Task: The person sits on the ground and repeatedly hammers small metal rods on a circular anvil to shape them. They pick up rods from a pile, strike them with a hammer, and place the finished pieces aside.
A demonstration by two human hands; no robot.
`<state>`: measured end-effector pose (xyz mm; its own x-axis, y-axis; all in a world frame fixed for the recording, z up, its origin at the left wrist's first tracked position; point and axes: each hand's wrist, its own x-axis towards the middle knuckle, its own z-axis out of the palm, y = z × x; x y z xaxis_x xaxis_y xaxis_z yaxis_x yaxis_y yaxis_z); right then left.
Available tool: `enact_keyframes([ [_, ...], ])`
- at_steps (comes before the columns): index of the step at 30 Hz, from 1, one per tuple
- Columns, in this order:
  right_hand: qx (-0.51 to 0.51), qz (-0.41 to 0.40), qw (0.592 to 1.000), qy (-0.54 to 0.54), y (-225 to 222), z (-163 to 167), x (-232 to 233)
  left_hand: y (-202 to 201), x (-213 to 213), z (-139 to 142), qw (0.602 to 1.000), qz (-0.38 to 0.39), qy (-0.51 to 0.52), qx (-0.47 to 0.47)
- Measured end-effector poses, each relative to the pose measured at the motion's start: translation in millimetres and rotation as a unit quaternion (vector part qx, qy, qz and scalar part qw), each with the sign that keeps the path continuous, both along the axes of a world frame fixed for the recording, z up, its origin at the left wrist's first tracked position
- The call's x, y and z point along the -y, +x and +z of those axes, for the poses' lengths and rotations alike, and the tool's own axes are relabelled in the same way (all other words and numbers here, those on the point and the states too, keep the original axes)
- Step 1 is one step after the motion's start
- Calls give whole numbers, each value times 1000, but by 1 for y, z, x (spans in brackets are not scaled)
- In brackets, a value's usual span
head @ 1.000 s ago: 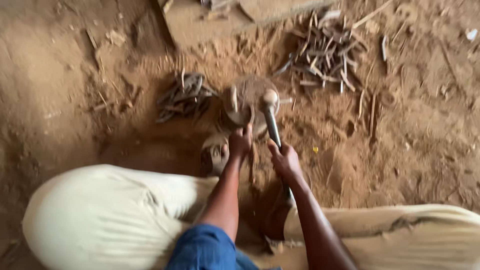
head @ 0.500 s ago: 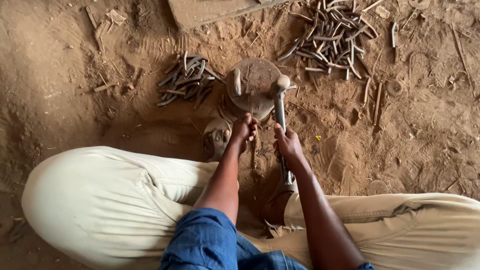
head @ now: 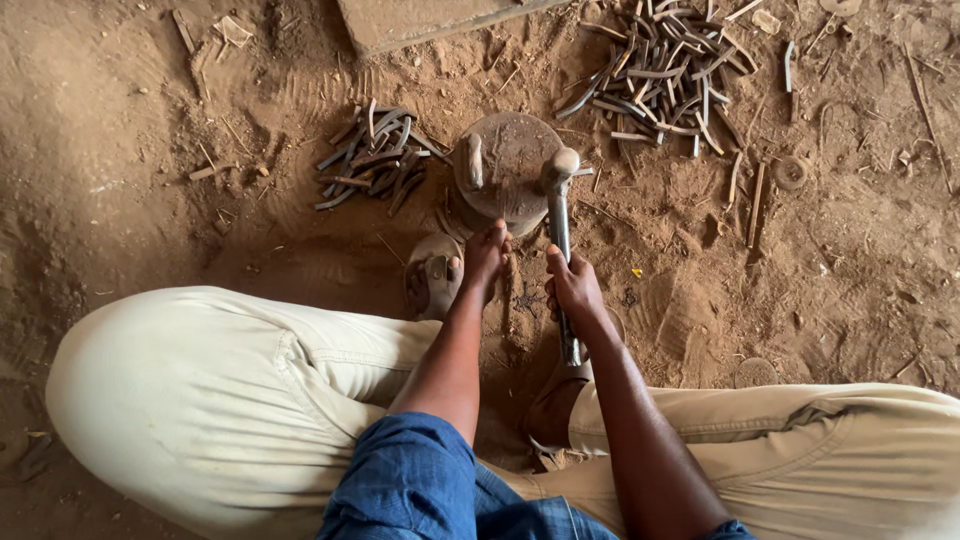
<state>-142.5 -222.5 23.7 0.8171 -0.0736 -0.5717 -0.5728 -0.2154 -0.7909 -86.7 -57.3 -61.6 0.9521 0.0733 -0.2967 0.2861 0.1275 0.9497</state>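
I sit on a dirt floor facing a round metal anvil block (head: 515,160). My right hand (head: 573,287) grips the handle of a hammer (head: 559,200) whose head rests at the block's right edge. My left hand (head: 487,252) pinches a thin metal rod (head: 500,205) that reaches onto the block. A short curved metal piece (head: 474,160) lies on the block's left side.
A pile of bent metal strips (head: 375,158) lies left of the block and a larger pile (head: 665,65) at the back right. A flat slab (head: 420,20) sits at the top. My sandalled foot (head: 432,282) rests by the block, with my pale-trousered legs on both sides.
The view has shifted slightly, so block and piles sit lower in frame. The hammer head stays at the block's edge; both hands keep their hold.
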Motion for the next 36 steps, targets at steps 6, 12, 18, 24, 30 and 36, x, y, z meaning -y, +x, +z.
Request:
enact_keyframes([
  [6, -18, -12, 1000, 0, 0, 12, -4, -5, 3, 4, 985, 30, -108, -129],
  [12, 19, -48, 998, 30, -2, 38, -15, -5, 13, 20, 979, 58, 186, -62],
  [18, 273, -34, 960, 57, 5, 55, -7, 1, 16, 12, 987, 112, 67, -95],
  [24, 210, 6, 977, 45, 1, 37, -11, 2, 18, 6, 986, 123, 30, -104],
  [30, 60, -8, 998, -10, 1, 33, -12, 4, 19, 13, 981, 130, 60, -130],
  [36, 77, -51, 995, 41, 6, 28, -1, 0, 15, 16, 991, 104, -58, -60],
])
